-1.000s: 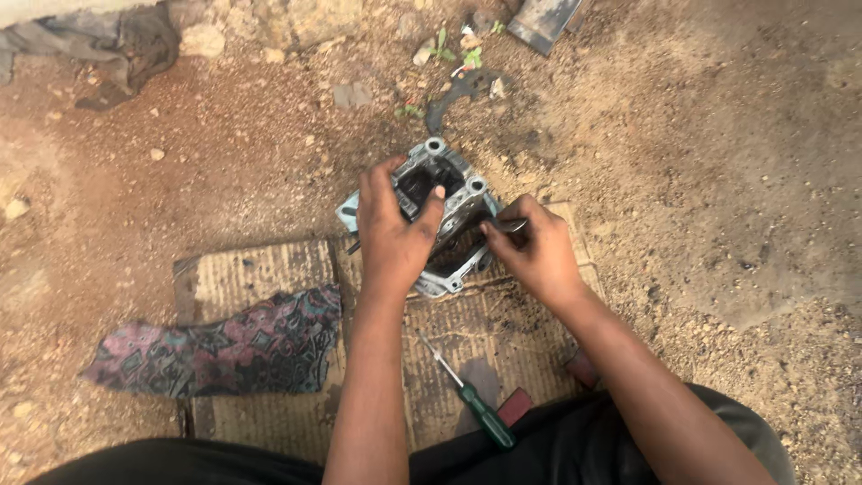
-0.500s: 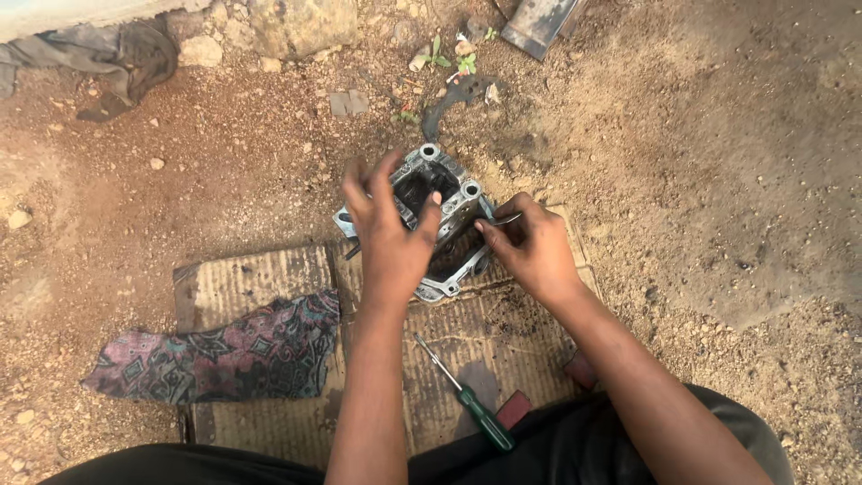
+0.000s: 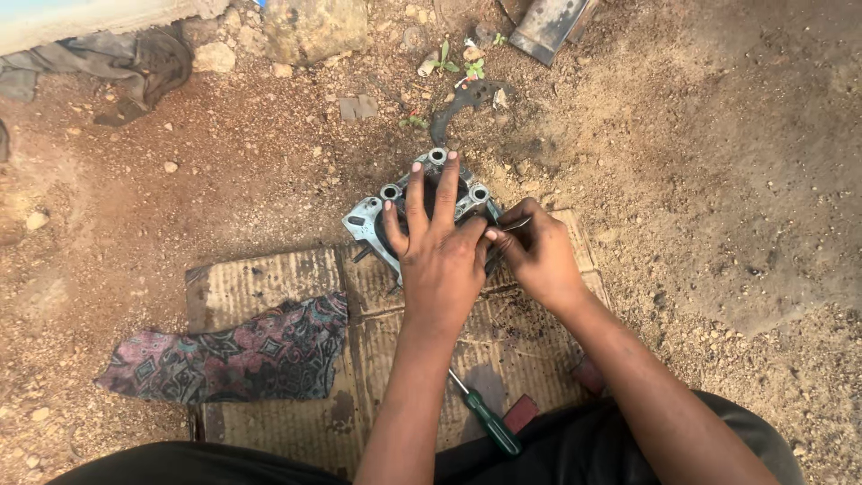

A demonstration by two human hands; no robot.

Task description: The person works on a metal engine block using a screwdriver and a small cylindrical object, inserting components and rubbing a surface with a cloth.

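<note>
Metal engine part [image 3: 368, 222]: grey cast piece with round bolt bosses, lying at the far edge of a flattened cardboard sheet [image 3: 269, 287] on bare dirt, mostly covered by the hands.
Head view, left hand [image 3: 437, 260]: laid flat on top of the part, fingers spread and pointing away from the person, pressing down on it rather than gripping it.
Head view, right hand [image 3: 539, 256]: just beside the left, at the part's right edge, fingertips pinched on a thin metal tool [image 3: 518, 224] whose tip meets the part.
Screwdriver [image 3: 489, 422]: green handle, lying loose on the cardboard near the person's lap, between the two forearms.
Patterned cloth [image 3: 224, 350]: dark rag spread over the cardboard's left side, well apart from the hands.
Ground: stones and a grey rag [image 3: 135, 58] at the far left.
</note>
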